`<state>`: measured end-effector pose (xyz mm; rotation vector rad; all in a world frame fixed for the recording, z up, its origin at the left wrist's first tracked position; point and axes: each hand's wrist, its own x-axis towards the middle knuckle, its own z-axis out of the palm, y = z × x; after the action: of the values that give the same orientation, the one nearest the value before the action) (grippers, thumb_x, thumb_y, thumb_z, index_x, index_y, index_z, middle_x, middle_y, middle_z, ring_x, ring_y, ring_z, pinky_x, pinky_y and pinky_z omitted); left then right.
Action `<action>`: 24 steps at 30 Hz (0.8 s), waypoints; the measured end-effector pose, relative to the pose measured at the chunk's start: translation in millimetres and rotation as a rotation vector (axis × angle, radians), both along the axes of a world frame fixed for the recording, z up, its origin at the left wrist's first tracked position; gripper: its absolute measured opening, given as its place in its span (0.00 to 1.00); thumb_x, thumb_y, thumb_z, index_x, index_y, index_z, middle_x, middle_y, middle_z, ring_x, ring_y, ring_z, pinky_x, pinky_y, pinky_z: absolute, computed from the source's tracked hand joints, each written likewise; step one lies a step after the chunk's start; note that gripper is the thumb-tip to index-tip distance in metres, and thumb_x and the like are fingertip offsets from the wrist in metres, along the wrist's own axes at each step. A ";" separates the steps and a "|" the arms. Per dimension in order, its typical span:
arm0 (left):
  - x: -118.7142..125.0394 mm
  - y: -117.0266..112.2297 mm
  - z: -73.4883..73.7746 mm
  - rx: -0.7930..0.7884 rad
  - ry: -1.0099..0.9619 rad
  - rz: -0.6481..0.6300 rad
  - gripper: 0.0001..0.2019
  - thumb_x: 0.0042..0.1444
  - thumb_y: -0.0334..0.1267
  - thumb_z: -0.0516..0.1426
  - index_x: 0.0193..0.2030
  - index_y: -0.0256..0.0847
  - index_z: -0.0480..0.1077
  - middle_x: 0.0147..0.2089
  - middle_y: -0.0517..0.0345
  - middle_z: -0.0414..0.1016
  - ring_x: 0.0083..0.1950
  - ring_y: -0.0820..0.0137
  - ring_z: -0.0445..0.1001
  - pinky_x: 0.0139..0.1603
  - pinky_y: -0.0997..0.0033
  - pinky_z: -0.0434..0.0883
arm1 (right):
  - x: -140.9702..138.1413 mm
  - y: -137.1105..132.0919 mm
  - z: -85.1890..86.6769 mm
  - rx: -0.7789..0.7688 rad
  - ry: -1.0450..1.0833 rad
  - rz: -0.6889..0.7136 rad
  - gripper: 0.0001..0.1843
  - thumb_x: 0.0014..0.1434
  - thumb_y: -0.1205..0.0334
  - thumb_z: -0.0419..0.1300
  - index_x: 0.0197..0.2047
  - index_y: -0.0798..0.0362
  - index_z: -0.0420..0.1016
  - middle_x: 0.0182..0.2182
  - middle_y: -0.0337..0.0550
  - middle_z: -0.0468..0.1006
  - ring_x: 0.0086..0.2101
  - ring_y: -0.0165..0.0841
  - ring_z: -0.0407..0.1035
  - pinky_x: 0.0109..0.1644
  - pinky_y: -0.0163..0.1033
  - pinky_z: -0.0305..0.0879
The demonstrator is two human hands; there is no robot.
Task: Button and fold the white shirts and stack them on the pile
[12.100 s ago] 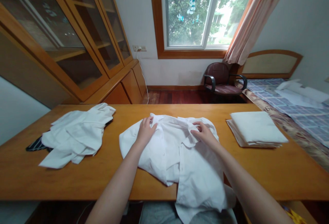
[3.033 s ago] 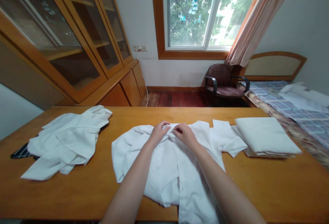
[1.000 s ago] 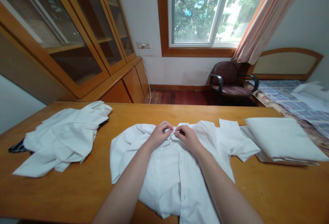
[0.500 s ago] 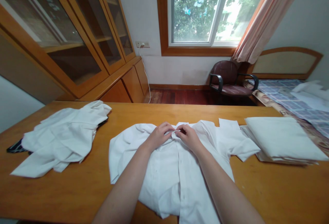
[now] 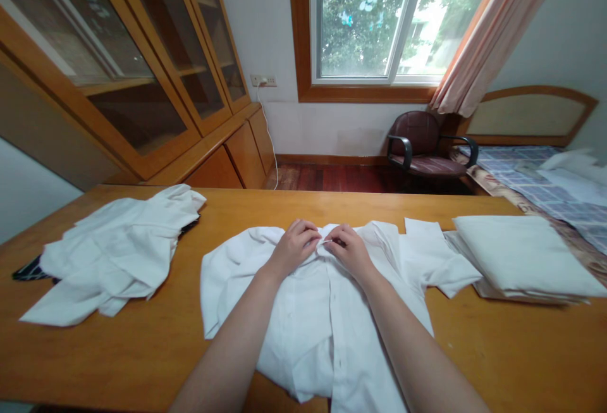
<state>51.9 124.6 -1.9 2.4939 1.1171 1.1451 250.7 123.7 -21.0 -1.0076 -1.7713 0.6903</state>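
Note:
A white short-sleeved shirt [image 5: 308, 318] lies spread on the wooden table, its buttoned front facing up and its collar end away from me. My left hand [image 5: 297, 245] pinches the cloth near the collar. Close beside it, my right hand [image 5: 348, 248] grips the other edge of the front between thumb and fingers. Both sets of fingertips nearly meet at the top of the button strip. Whether a button sits between them is too small to tell. Below the hands, the lower front hangs partly apart.
Crumpled white clothing [image 5: 123, 248] with a dark striped piece under it lies at the left of the table [image 5: 497, 362]. A folded white stack [image 5: 526, 255] sits at the right, near the shirt's sleeve. Beyond are a chair [image 5: 417, 144], a bed [image 5: 545, 179] and a glass-fronted cabinet [image 5: 190, 141].
My fingers have shifted slightly at the collar, the left knuckles rising a little. Both hands keep their hold on the shirt, which otherwise lies the same.

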 end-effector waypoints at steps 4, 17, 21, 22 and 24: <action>0.6 -0.9 3.2 0.050 0.045 0.004 0.04 0.62 0.31 0.56 0.40 0.42 0.72 0.43 0.54 0.75 0.47 0.64 0.69 0.50 0.60 0.69 | 0.9 -2.2 5.0 0.008 0.023 -0.037 0.03 0.59 0.62 0.61 0.34 0.50 0.77 0.32 0.42 0.78 0.34 0.35 0.70 0.41 0.39 0.66; 2.4 -1.8 4.7 0.031 0.109 -0.043 0.04 0.64 0.31 0.55 0.42 0.41 0.70 0.47 0.52 0.75 0.50 0.63 0.68 0.52 0.59 0.69 | -4.7 -4.9 3.6 -0.127 0.138 -0.049 0.07 0.55 0.60 0.62 0.37 0.52 0.75 0.31 0.40 0.79 0.27 0.30 0.69 0.32 0.35 0.65; 2.1 -3.3 6.0 0.093 0.131 0.014 0.03 0.64 0.33 0.56 0.41 0.42 0.71 0.44 0.53 0.75 0.47 0.63 0.68 0.48 0.60 0.69 | -4.3 -3.1 -2.2 -0.137 0.083 -0.044 0.07 0.54 0.61 0.62 0.37 0.52 0.75 0.31 0.40 0.79 0.26 0.30 0.68 0.32 0.35 0.65; 2.0 -3.4 5.8 0.099 0.133 0.023 0.03 0.64 0.34 0.56 0.41 0.42 0.71 0.43 0.54 0.75 0.46 0.63 0.68 0.48 0.60 0.69 | -3.9 -2.6 -3.7 -0.131 0.068 -0.047 0.06 0.54 0.61 0.62 0.37 0.51 0.75 0.30 0.40 0.78 0.26 0.30 0.68 0.32 0.35 0.65; 1.8 -3.3 4.4 0.091 0.124 0.017 0.03 0.64 0.33 0.56 0.41 0.41 0.71 0.43 0.54 0.75 0.45 0.64 0.69 0.47 0.61 0.70 | -2.9 -1.3 -6.5 -0.102 0.034 -0.053 0.04 0.54 0.62 0.62 0.36 0.51 0.75 0.30 0.39 0.78 0.28 0.31 0.69 0.33 0.36 0.65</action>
<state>53.7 121.3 2.5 2.6624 1.1438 1.0825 247.8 122.4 -27.5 -1.1012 -1.6882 0.7666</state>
